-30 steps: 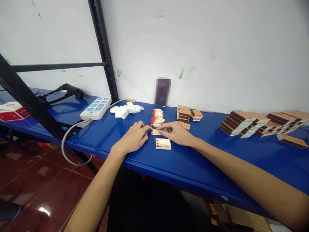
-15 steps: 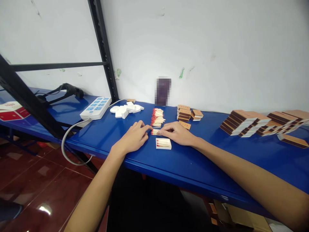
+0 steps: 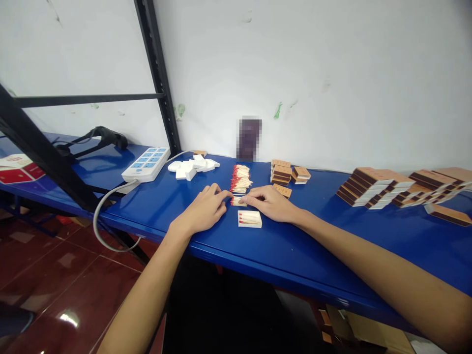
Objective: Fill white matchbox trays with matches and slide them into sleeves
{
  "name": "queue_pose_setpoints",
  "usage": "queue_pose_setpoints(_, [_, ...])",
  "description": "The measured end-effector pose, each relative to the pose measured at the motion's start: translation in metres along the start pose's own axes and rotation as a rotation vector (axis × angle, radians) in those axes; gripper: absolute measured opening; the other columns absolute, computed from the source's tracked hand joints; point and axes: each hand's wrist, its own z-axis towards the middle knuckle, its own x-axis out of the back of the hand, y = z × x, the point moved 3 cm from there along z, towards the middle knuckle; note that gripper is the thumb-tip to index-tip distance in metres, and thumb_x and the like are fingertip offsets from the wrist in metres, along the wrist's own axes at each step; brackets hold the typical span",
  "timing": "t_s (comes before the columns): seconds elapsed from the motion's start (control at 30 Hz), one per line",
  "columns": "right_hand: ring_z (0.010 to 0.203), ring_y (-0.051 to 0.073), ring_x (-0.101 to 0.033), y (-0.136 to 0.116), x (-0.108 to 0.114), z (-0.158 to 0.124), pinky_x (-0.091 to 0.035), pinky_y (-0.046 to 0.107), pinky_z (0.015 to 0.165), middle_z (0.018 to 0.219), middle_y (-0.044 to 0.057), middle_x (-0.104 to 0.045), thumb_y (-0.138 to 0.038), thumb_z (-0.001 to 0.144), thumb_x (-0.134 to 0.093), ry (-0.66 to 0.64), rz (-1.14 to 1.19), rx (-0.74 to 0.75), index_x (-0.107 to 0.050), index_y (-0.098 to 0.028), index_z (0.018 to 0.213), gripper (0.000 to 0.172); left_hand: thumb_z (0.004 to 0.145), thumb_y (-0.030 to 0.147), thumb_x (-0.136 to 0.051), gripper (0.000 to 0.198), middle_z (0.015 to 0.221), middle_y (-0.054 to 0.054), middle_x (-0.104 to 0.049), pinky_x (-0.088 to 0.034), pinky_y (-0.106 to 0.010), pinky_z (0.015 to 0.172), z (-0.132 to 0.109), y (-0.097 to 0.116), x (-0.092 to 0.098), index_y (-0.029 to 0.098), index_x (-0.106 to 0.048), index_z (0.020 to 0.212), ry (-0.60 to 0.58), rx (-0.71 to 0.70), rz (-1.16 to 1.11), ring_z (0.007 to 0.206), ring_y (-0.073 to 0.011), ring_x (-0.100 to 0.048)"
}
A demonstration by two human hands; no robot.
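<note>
A small row of red-tipped matches [image 3: 236,201] lies on the blue table between my two hands. My left hand [image 3: 207,209] rests on the tabletop with its fingers apart, the index fingertip touching the red heads. At the bare ends, my right hand [image 3: 271,203] has thumb and curled fingers closed on the matches; its fingertips are partly hidden. Just in front stands a white matchbox tray [image 3: 254,225] with several matches in it, heads to the left. Behind the row, a larger pile of matches [image 3: 241,178] is spread out, heads also to the left.
Several matchbox sleeves [image 3: 281,172] are stacked behind my right hand. Taller stacks of matchboxes [image 3: 368,184] stand at the right. White trays [image 3: 191,168] lie heaped at the back left, by a power strip [image 3: 147,164] and a black shelf post [image 3: 158,73]. A blurred-out dark object [image 3: 250,140] leans on the wall.
Hardly anything differs. My right thumb and fingers have shifted very slightly at the ends of the matches; my left hand stays in place.
</note>
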Motion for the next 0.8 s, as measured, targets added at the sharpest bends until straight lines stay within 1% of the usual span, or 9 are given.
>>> queue_pose_setpoints(0.17, [0.066,0.015,-0.054,-0.0012,0.0001,0.0003,-0.034,0.027,0.058,0.073,0.003,-0.068,-0.049,0.092,-0.044,0.024,0.004,0.004,-0.074,-0.017,0.084,0.045,0.095,0.025,-0.035,0.036,0.107,-0.009,-0.047,-0.042,-0.041,0.092,0.0003,0.0002,0.0000,0.022,-0.054,0.125,0.006,-0.001,0.005,0.098,-0.0235,-0.048])
queue_pose_setpoints(0.3, [0.066,0.015,-0.055,-0.0025,-0.0007,0.0006,-0.035,0.027,0.059,0.074,0.002,-0.068,-0.047,0.092,-0.045,0.010,0.002,0.008,-0.074,-0.017,0.082,0.042,0.095,0.025,-0.036,0.036,0.107,-0.008,-0.047,-0.042,-0.041,0.091,-0.0002,-0.0003,-0.0001,0.023,-0.054,0.126,0.008,-0.003,0.007,0.097,-0.0235,-0.048])
queue_pose_setpoints(0.47, [0.067,0.015,-0.055,-0.0027,-0.0008,0.0010,-0.035,0.026,0.059,0.073,0.002,-0.068,-0.046,0.090,-0.048,0.004,0.011,0.009,-0.074,-0.017,0.082,0.040,0.094,0.025,-0.036,0.036,0.107,-0.009,-0.048,-0.042,-0.041,0.091,-0.0005,-0.0001,0.0003,0.022,-0.055,0.125,0.004,0.000,0.009,0.097,-0.0236,-0.048])
queue_pose_setpoints(0.8, [0.071,0.018,-0.057,-0.0027,-0.0010,0.0009,-0.038,0.028,0.062,0.077,0.004,-0.070,-0.047,0.091,-0.047,0.013,0.007,-0.015,-0.075,-0.018,0.094,0.041,0.094,0.024,-0.036,0.036,0.106,-0.008,-0.048,-0.042,-0.041,0.091,-0.0004,0.0014,0.0017,0.023,-0.055,0.125,0.004,0.009,-0.021,0.097,-0.0235,-0.048])
